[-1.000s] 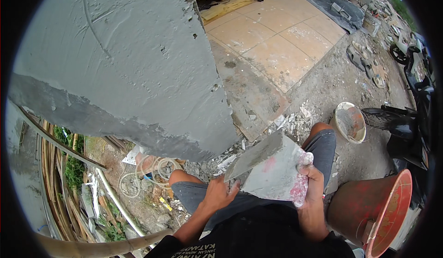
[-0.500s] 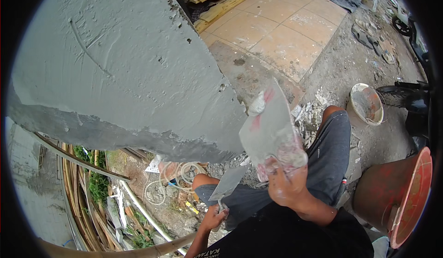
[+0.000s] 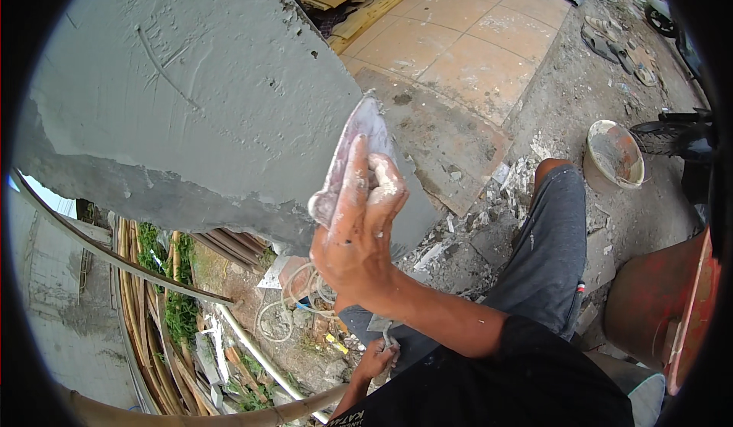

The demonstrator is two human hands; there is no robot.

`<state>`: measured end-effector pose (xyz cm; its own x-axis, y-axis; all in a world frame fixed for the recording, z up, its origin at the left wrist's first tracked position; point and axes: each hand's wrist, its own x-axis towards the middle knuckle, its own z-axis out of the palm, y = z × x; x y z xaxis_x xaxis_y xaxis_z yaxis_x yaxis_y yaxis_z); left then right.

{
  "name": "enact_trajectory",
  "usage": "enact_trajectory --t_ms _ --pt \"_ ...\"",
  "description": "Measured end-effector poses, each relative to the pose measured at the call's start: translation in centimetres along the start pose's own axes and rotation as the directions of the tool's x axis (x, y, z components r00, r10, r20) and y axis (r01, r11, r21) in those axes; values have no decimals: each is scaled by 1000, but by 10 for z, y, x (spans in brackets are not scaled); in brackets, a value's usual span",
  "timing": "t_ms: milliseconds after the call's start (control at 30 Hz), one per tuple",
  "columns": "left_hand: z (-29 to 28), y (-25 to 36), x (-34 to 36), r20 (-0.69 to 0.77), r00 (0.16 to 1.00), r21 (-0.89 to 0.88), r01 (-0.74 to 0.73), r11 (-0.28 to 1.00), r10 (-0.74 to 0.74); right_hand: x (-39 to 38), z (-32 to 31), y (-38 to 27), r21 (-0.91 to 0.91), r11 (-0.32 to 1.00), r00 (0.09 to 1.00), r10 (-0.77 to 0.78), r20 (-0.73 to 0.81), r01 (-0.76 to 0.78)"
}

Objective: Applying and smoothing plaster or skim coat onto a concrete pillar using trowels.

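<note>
My right hand (image 3: 363, 232) is closed on a thin plastering board (image 3: 365, 118), its edge smeared white and pinkish. The board is tilted nearly edge-on at the edge of the grey plastered wall (image 3: 229, 114); whether it touches the wall I cannot tell. White plaster coats the fingers. Low in front of my body, my left hand (image 3: 376, 360) grips the handle of a trowel (image 3: 379, 323). Its blade is mostly hidden behind my right forearm. Fresh plaster on the wall looks smooth, with a curved ridge and small pits along the edge.
At right stand a plaster-stained bucket (image 3: 613, 154) and a large red tub (image 3: 657, 312). A motorbike wheel (image 3: 658, 138) is beside the bucket. Rubble (image 3: 489, 236) lies by my knee. Below the wall are a coiled hose (image 3: 279, 316), bamboo poles (image 3: 130, 297) and a white pipe (image 3: 256, 358).
My right hand has moved up and left to the wall's edge, turning the board from face-on to nearly edge-on. My left hand still holds the trowel low, now partly covered by my right arm.
</note>
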<state>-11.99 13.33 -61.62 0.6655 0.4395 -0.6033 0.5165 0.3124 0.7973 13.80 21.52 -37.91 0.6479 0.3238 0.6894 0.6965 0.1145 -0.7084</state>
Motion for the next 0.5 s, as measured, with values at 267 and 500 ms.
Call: enact_trajectory --t_ms 267,500 --pt "10 26 -8 -105 989 4 -100 995 99 17 -35 -49 377 877 954 -285 -96 300" --pt "-9 -6 7 -10 1000 -149 0 989 -1 -53 -126 80 555 727 889 456 51 -405"
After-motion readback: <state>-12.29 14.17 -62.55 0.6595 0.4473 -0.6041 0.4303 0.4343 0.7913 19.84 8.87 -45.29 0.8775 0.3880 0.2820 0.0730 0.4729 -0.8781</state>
